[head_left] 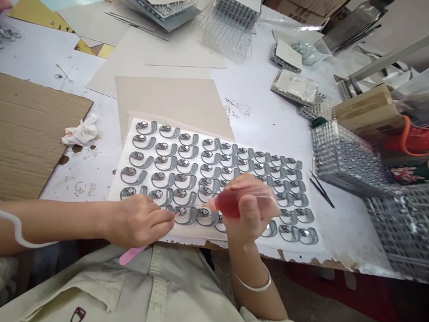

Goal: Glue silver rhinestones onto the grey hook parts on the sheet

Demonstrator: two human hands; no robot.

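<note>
My left hand is shut on a pink stick-like tool, whose thin tip reaches a rhinestone-set metal piece in the bottom rows. My right hand grips a small clear plastic pouch of red fluid, its pointed end aimed toward the same area and not clearly touching anything. Below both hands lies a white sheet carrying several rows of curved grey metal hook-shaped pieces, each with a shiny round stone. My hands hide part of the lower rows.
Wire racks of metal parts stand at the right, with black tweezers beside them. A crumpled white cloth and a brown cardboard sheet lie at the left. Beige card sheets and clear trays lie farther back.
</note>
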